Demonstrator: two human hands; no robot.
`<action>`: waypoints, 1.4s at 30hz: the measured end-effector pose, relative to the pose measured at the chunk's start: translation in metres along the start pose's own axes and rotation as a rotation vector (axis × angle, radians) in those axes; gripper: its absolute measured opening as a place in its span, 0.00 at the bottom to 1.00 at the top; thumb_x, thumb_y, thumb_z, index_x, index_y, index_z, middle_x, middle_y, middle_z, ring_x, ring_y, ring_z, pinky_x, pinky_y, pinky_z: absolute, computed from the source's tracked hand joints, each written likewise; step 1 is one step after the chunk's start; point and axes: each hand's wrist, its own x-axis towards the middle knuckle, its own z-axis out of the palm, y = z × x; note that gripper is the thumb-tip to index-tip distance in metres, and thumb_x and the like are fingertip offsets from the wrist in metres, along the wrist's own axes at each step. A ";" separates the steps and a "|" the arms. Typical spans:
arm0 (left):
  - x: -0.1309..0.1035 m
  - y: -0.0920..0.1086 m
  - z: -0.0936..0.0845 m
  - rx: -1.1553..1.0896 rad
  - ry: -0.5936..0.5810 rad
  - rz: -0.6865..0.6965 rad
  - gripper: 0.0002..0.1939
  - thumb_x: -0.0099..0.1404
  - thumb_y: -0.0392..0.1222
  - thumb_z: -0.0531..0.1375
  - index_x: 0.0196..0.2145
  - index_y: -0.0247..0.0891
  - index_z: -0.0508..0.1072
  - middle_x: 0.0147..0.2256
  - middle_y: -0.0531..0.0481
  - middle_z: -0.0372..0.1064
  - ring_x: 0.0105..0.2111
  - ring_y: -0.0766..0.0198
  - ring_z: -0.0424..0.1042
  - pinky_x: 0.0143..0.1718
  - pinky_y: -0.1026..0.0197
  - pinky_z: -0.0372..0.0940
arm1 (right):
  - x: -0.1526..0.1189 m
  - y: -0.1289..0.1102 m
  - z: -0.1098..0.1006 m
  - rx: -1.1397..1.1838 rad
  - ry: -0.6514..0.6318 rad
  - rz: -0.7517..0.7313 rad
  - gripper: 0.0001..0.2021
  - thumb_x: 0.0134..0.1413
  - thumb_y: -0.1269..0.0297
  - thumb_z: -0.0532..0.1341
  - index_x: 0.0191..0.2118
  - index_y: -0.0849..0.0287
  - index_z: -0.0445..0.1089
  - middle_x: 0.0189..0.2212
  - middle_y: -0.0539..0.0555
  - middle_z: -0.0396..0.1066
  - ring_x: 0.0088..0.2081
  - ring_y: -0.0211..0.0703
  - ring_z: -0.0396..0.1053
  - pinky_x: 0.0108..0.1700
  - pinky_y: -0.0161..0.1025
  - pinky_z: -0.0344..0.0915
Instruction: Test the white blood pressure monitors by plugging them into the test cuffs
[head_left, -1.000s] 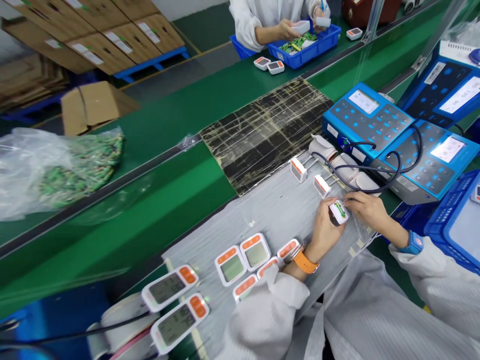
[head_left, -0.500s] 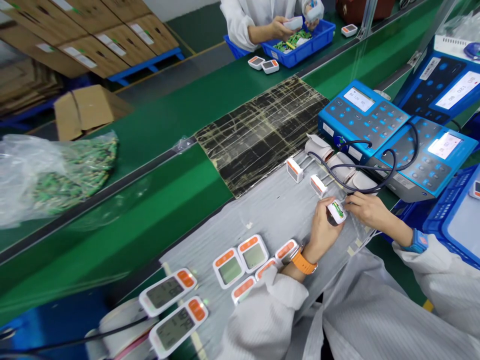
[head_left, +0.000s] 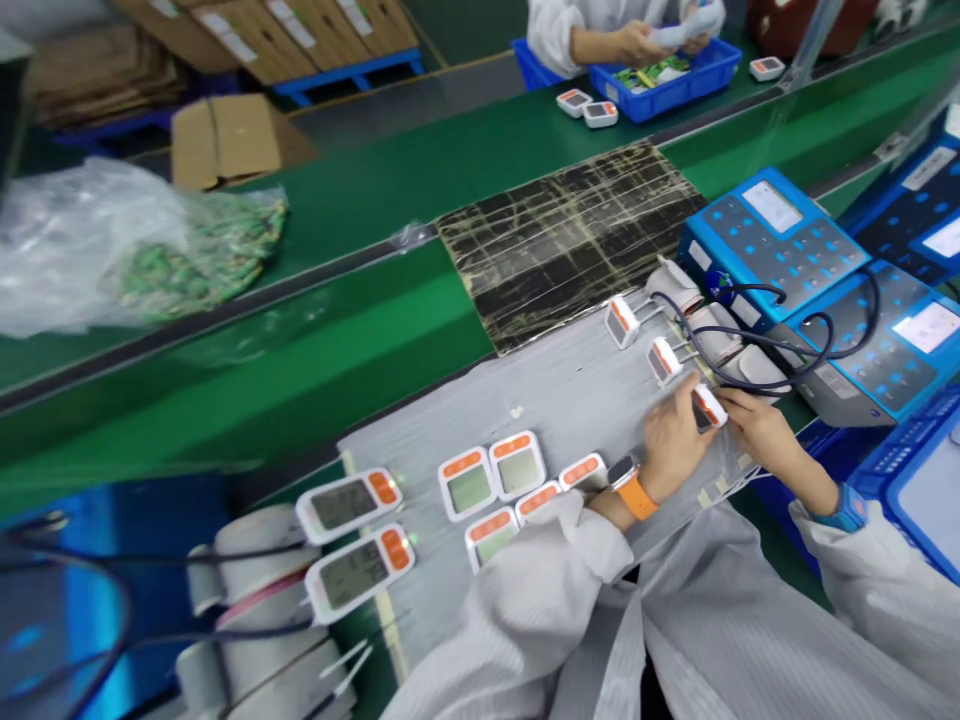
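My left hand (head_left: 673, 450) is closed around a small white blood pressure monitor (head_left: 718, 408) with orange buttons, its face turned up and partly covered by my fingers. At the monitor's right end, my right hand (head_left: 765, 432) has its fingers pinched together; whatever sits between them is hidden. Just beyond, two similar monitors stand on edge, one a white-orange unit (head_left: 664, 361) and the other a farther unit (head_left: 622, 322), each with a thin tube leading to pale cuffs (head_left: 716, 332). Several more monitors, including one with a blank screen (head_left: 517, 465), lie left of my left wrist.
Blue-grey testers (head_left: 776, 245) with dark hoses stand at the right, near a blue crate (head_left: 892, 480). Two lit monitors (head_left: 360, 572) lie at lower left beside wrapped cuffs (head_left: 262, 570). Across the green bench, a co-worker's hands (head_left: 637, 42) work above a blue bin (head_left: 652, 103).
The monitor in my left hand has turned over: its green inside showed before, its orange-button face shows now. My right hand stays close beside it. The whole view has shifted.
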 end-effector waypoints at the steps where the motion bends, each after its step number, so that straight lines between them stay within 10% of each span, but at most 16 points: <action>1: 0.002 0.003 -0.001 0.057 -0.018 0.019 0.39 0.60 0.37 0.72 0.63 0.40 0.57 0.61 0.37 0.67 0.56 0.49 0.72 0.56 0.46 0.67 | 0.000 -0.002 -0.002 0.051 0.021 0.058 0.18 0.66 0.73 0.49 0.52 0.60 0.74 0.50 0.60 0.75 0.48 0.49 0.74 0.45 0.43 0.73; 10: -0.049 0.011 -0.072 0.305 -0.137 -0.070 0.30 0.61 0.45 0.71 0.57 0.37 0.67 0.56 0.41 0.71 0.54 0.47 0.69 0.52 0.47 0.67 | 0.008 -0.020 -0.004 0.050 0.070 0.382 0.22 0.65 0.47 0.56 0.48 0.62 0.75 0.41 0.61 0.77 0.32 0.49 0.72 0.35 0.44 0.71; 19: -0.190 -0.041 -0.169 0.463 0.414 -0.355 0.21 0.69 0.47 0.64 0.55 0.41 0.67 0.49 0.42 0.70 0.49 0.49 0.69 0.49 0.48 0.67 | 0.019 -0.066 -0.011 -0.225 0.248 0.246 0.23 0.62 0.47 0.61 0.56 0.54 0.71 0.29 0.61 0.70 0.41 0.67 0.71 0.34 0.56 0.69; 25: -0.265 -0.074 -0.249 0.785 0.672 -0.518 0.10 0.72 0.45 0.58 0.47 0.38 0.72 0.46 0.40 0.71 0.48 0.47 0.70 0.50 0.45 0.66 | 0.090 -0.167 0.076 0.442 -0.347 -0.289 0.13 0.66 0.63 0.54 0.52 0.54 0.71 0.48 0.59 0.72 0.49 0.53 0.72 0.50 0.49 0.72; 29: -0.261 -0.119 -0.313 0.729 0.542 -0.591 0.12 0.70 0.38 0.56 0.47 0.36 0.75 0.47 0.38 0.72 0.48 0.48 0.71 0.50 0.46 0.68 | 0.165 -0.258 0.154 0.721 -0.623 -0.366 0.26 0.57 0.75 0.57 0.63 0.58 0.63 0.60 0.62 0.65 0.58 0.51 0.67 0.59 0.48 0.66; 33: -0.224 -0.165 -0.337 0.470 0.273 -0.585 0.19 0.61 0.31 0.59 0.50 0.36 0.75 0.54 0.40 0.72 0.40 0.58 0.75 0.45 0.55 0.72 | 0.210 -0.320 0.204 0.751 -0.681 -0.281 0.41 0.47 0.75 0.68 0.67 0.60 0.55 0.62 0.65 0.61 0.62 0.57 0.62 0.61 0.52 0.64; 37: -0.198 -0.187 -0.329 0.538 0.128 -0.615 0.09 0.60 0.31 0.62 0.39 0.34 0.78 0.40 0.44 0.78 0.33 0.59 0.74 0.40 0.59 0.70 | 0.210 -0.334 0.212 0.657 -0.661 -0.317 0.32 0.47 0.71 0.70 0.59 0.59 0.62 0.55 0.61 0.66 0.56 0.56 0.67 0.55 0.49 0.66; 42: -0.195 -0.190 -0.324 0.600 0.215 -0.667 0.07 0.67 0.35 0.59 0.37 0.36 0.78 0.38 0.42 0.77 0.36 0.55 0.75 0.45 0.53 0.69 | 0.193 -0.325 0.200 0.667 -0.582 -0.304 0.28 0.46 0.73 0.67 0.54 0.59 0.59 0.50 0.60 0.67 0.44 0.51 0.70 0.42 0.42 0.66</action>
